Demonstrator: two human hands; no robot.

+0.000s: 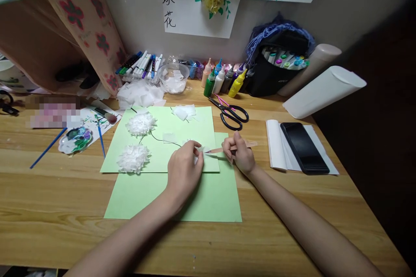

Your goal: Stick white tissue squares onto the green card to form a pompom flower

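Near the right edge of the upper green sheet point(156, 159), white paper point(206, 149) shows beside the left hand point(186, 162), whose grip I can't make out. The right hand point(240, 153) grips a wooden stick point(218, 150), its middle hidden. Scissors point(229, 108) lie beyond on the table point(276, 212).

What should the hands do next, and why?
Maybe the right hand should gently press the thin stick onto the small white piece: the stick's tip already points there, and the left hand is close by, where it could steady the piece.
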